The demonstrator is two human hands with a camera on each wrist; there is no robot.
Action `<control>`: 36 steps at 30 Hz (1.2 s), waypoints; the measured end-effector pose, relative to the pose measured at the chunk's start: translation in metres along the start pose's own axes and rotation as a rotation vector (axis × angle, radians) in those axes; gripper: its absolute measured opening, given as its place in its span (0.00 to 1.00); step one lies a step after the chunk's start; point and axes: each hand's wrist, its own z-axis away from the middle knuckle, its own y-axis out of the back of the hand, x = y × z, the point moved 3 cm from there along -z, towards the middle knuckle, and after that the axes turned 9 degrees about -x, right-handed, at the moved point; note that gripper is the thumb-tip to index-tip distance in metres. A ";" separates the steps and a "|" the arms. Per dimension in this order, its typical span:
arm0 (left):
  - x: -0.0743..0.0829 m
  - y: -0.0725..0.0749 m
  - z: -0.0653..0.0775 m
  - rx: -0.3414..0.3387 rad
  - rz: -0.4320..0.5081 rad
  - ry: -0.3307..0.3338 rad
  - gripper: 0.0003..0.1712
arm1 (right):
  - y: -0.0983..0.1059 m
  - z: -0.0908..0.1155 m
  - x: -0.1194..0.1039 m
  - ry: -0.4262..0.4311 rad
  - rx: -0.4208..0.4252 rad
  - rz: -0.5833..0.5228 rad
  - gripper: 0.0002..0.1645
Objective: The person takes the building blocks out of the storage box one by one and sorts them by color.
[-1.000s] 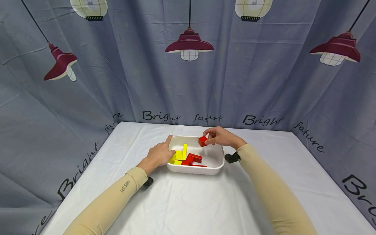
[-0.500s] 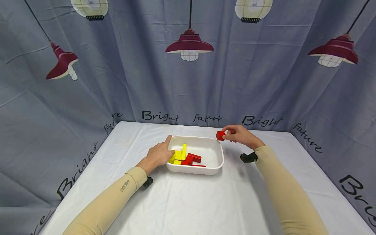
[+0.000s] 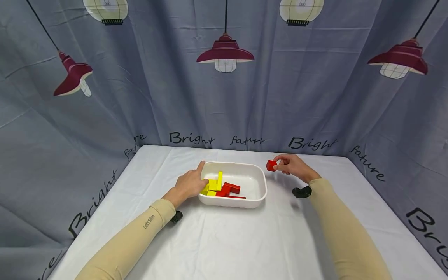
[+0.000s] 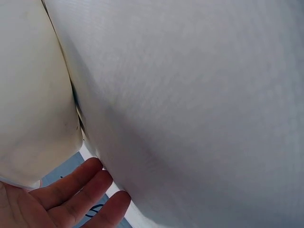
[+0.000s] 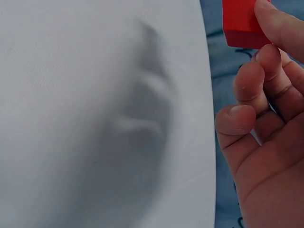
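Deep in what looks like a transfer step, holding a red block point(image 3: 270, 165) in the air over the table point(image 3: 231, 241), just off the right end of the white container point(image 3: 231, 202); pinching it with the right grip point(image 3: 293, 165), narrowed to the block's width, thumb plainly against it, remaining fingers bent loosely below; across at the left end, holding the rim lightly with the left grip point(image 3: 189, 183), thumb over the edge, fingers loosely extended outside, presumably for steadiness; calling next, in all likelihood, for a firm pinch and a gentle, level lowering; now to the block itself, looking near cubic, flat-faced, crisp-edged, bright red, darker underneath, partly cropped in the right wrist view; down inside the container, yellow blocks point(image 3: 213, 184) bunched at the left, right beside other red pieces point(image 3: 231, 188)
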 end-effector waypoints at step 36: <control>-0.001 0.001 0.001 -0.010 0.011 0.012 0.45 | -0.019 -0.012 0.032 -0.102 -0.002 0.005 0.26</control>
